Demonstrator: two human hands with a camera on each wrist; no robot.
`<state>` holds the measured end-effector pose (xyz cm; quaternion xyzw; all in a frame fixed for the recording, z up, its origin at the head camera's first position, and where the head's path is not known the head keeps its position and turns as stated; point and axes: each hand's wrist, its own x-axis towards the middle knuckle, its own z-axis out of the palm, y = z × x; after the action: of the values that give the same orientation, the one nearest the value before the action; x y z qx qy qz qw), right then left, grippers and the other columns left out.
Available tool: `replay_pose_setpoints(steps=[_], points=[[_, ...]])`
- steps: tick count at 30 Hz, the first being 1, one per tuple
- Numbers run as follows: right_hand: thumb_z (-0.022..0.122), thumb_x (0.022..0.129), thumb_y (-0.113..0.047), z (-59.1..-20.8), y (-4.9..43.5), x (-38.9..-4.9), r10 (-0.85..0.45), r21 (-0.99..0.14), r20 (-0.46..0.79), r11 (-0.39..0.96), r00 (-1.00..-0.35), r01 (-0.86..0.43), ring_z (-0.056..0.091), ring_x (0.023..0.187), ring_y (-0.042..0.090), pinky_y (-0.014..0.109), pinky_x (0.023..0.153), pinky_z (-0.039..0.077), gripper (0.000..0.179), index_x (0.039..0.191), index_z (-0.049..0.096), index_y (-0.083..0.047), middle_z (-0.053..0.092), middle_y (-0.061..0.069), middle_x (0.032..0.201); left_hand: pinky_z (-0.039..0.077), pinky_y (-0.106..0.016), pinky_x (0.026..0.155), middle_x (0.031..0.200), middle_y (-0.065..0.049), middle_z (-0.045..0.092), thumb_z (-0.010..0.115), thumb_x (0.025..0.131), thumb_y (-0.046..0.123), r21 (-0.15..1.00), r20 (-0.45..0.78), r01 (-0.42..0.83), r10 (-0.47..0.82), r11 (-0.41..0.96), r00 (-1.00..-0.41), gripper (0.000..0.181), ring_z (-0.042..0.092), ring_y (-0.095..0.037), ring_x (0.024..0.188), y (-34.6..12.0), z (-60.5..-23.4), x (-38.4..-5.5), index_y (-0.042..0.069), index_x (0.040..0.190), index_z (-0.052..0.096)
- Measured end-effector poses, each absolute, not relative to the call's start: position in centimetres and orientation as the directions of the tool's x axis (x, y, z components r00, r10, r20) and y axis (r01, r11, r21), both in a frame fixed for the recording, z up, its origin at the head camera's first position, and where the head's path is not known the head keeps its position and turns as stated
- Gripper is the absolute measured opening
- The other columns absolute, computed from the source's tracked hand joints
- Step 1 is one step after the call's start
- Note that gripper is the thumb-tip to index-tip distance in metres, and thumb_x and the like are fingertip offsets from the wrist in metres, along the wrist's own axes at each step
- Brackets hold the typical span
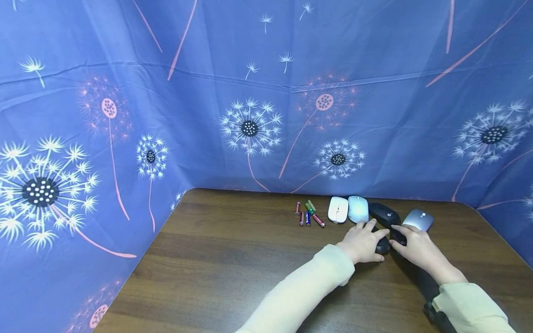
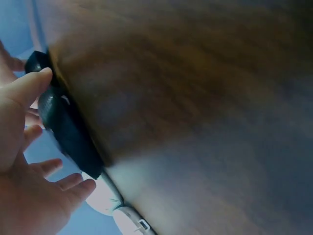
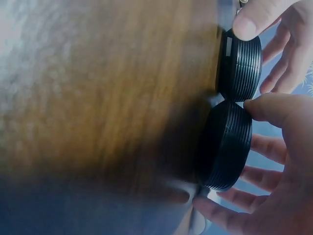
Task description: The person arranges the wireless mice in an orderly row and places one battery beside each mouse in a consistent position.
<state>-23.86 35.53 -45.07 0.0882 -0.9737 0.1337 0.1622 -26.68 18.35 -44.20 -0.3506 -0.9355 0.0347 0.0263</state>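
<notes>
From where I stand, the tabletop is brown and wood-grained. With its far edge as twelve, batteries in red, green and blue lie loose there. A white mouse sits towards one, a pale blue mouse just beside it; around two, a pale-marked black mouse, then a grey mouse. Near three, a ribbed black mouse and a second ribbed mouse rest side by side.

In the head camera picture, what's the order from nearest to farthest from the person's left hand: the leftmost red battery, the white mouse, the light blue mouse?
1. Light blue mouse: just beyond the fingertips of the left hand.
2. White mouse: immediately left of the light blue one.
3. Leftmost red battery: farther left, at the battery group's edge.
</notes>
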Motion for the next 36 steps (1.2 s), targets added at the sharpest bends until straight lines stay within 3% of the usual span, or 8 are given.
replay_pose_setpoints(steps=[9,21,25,31,36], points=[[0.070,0.079,-0.019,-45.3,35.6,-24.0,-0.126,-0.233,0.329,0.950,-0.936,-0.209,0.055,0.097,0.055,0.061,0.077,0.045,0.041,0.107,0.063,0.011,0.059,0.036,0.106,0.042,-0.020,0.091,0.144,0.011,0.034,0.059,0.079,0.065,-0.106,0.031,0.652,0.658,0.751,-0.752,0.064,0.036,-0.011,0.127,18.8,-44.9,-26.7,0.049,0.138,0.037],[0.071,0.077,-0.018,-45.4,35.8,-24.0,-0.148,-0.226,0.347,0.945,-0.926,-0.236,0.056,0.093,0.053,0.060,0.075,0.045,0.040,0.105,0.064,0.009,0.060,0.034,0.105,0.043,-0.021,0.080,0.125,0.012,0.044,0.059,0.077,0.068,-0.117,0.050,0.653,0.662,0.748,-0.748,0.061,0.042,-0.007,0.107,18.2,-44.9,-25.8,0.047,0.132,0.043],[0.072,0.076,-0.017,-45.5,35.7,-23.9,-0.150,-0.220,0.364,0.945,-0.919,-0.242,0.058,0.093,0.052,0.059,0.076,0.046,0.039,0.104,0.065,0.009,0.061,0.034,0.104,0.041,-0.024,0.081,0.128,0.013,0.043,0.058,0.077,0.070,-0.117,0.036,0.652,0.660,0.749,-0.751,0.063,0.041,-0.007,0.109,17.9,-44.9,-25.8,0.048,0.133,0.044],[0.072,0.077,-0.018,-45.5,35.8,-23.9,-0.160,-0.219,0.346,0.944,-0.925,-0.245,0.057,0.094,0.052,0.059,0.078,0.045,0.039,0.104,0.064,0.008,0.061,0.034,0.104,0.041,-0.026,0.088,0.135,0.005,0.040,0.054,0.078,0.072,-0.079,0.011,0.643,0.645,0.762,-0.764,0.060,0.038,-0.012,0.123,17.5,-44.9,-25.9,0.052,0.133,0.041],[0.071,0.079,-0.021,-45.3,35.9,-23.8,-0.143,-0.232,0.305,0.948,-0.941,-0.220,0.055,0.098,0.054,0.062,0.080,0.043,0.041,0.108,0.063,0.008,0.059,0.034,0.108,0.041,-0.026,0.089,0.138,0.001,0.039,0.056,0.076,0.072,-0.054,-0.021,0.635,0.635,0.771,-0.772,0.062,0.039,-0.015,0.123,17.3,-44.9,-26.2,0.054,0.132,0.038]])
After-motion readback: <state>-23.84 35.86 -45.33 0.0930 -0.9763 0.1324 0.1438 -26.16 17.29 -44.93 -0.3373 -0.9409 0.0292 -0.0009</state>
